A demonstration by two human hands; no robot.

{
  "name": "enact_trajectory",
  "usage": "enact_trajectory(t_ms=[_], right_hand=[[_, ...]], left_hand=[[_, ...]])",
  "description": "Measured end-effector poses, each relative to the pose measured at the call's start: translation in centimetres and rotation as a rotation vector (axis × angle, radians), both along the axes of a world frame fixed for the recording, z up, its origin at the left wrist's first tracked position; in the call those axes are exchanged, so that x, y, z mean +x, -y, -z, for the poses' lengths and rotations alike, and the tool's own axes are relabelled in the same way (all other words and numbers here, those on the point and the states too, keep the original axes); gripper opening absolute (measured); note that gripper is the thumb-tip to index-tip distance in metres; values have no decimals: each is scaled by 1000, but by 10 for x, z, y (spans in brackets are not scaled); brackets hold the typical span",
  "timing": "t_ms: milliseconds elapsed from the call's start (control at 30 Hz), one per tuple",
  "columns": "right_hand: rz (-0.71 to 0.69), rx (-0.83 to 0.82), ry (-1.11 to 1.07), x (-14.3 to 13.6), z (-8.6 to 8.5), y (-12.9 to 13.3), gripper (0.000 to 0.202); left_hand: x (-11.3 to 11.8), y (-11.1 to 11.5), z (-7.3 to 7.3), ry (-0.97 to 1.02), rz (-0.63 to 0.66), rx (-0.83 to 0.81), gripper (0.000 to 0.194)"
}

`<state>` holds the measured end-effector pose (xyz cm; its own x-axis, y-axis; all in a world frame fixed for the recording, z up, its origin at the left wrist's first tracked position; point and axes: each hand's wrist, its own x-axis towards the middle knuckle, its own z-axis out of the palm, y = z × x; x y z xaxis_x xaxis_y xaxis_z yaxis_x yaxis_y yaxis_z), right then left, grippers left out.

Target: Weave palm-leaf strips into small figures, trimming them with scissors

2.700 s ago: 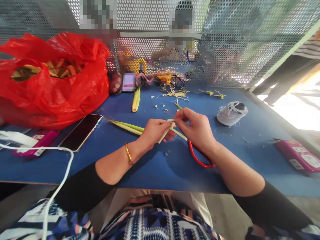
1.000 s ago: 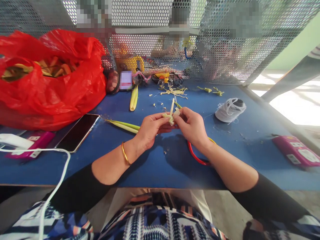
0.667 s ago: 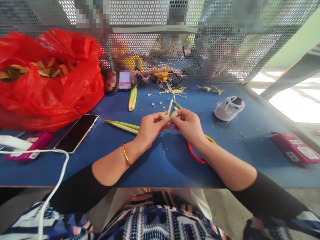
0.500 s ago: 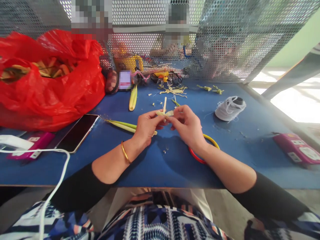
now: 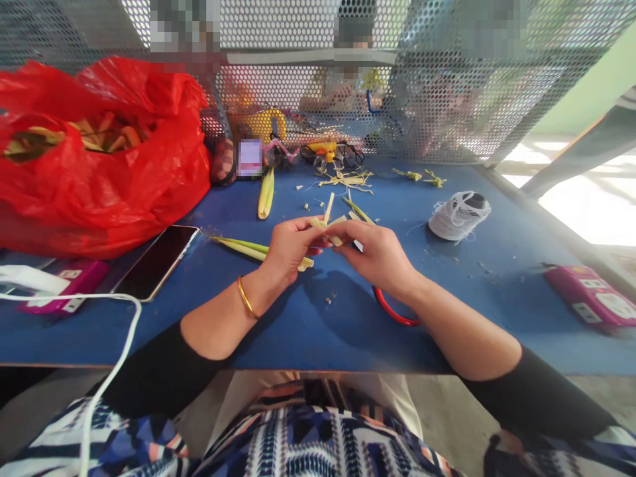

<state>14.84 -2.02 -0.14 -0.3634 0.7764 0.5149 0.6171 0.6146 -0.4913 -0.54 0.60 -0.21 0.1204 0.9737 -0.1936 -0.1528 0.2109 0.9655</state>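
My left hand pinches a small piece of folded pale leaf strips at the middle of the blue table. On its other side my right hand is closed on the same piece, thumb and fingers at its right edge. One strip sticks up from it. Under and beside my left hand lies a green and yellow leaf stalk. A red and yellow ring is partly hidden under my right wrist. Behind my right hand rests a green leaf strip.
Red bag with leaf pieces, phone and white cable at left. White thread spool and magenta box at right. Yellow-handled tool and leaf scraps near the mesh screen; a person behind it.
My right hand has turned, its fingers now lying over the piece's right side. The piece has tilted a little, and more of the green strip behind shows.
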Motion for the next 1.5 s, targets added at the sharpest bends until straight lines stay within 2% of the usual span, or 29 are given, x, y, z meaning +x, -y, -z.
enact_trajectory(t_ms=[67,167,233,367,500,600,733,833,1233,1300,1400,1500], right_hand=[[31,64,63,2,-3,0,23],[160,202,116,5,-5,-1,20],[160,224,111,5,-5,-3,17],[111,80,54,6,-3,-7,14],[235,-71,-22,5,-2,-7,10],[310,-152,-56,3,-2,-6,7],[333,-188,-107,1,0,-6,9],[348,-225,-156,0,2,-8,9],[283,-341,-419,-2,10,-14,12],[312,-335,-436,-1,8,-11,13],[370,-251,-320,0,-2,-4,20],[315,-163,-292,1,-9,-1,8]], left_hand=[[0,1,-3,-33,49,15,23],[-1,5,-6,-82,149,54,14],[-2,6,-7,-113,230,74,10],[-4,3,-5,-135,325,79,15],[-5,1,-3,-111,354,72,19],[-5,1,-2,-106,354,74,20],[-2,3,2,-109,330,100,35],[2,4,5,-144,285,120,37],[4,4,6,-22,153,35,41],[3,3,6,-12,127,37,38],[0,1,5,11,78,43,35],[-2,0,3,24,73,17,34]])
